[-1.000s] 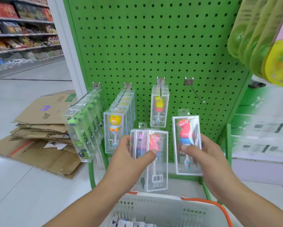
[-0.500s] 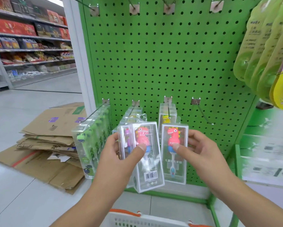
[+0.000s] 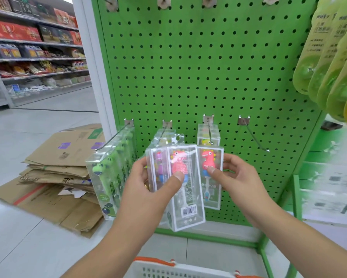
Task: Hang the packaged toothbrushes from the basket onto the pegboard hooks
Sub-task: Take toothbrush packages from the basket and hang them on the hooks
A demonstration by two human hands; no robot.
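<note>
My left hand grips a stack of clear toothbrush packs, the front one showing a pink-red dinosaur. Right beside it, my right hand holds a single pack with a red dinosaur brush, thumb on its front. Both sit in front of the green pegboard. Behind them, green-frog packs fill the left hook, more packs hang on the second hook, and a yellow-figure pack hangs on the third. The fourth hook is bare. The white basket's rim shows at the bottom edge.
Flattened cardboard boxes lie on the floor at the left. Yellow-green packets hang at the upper right. A further row of hooks runs along the pegboard's top. Store shelves stand far left.
My right hand has brought the single red dinosaur pack left, up against the stack in my left hand. The view has tilted up, so less of the basket shows.
</note>
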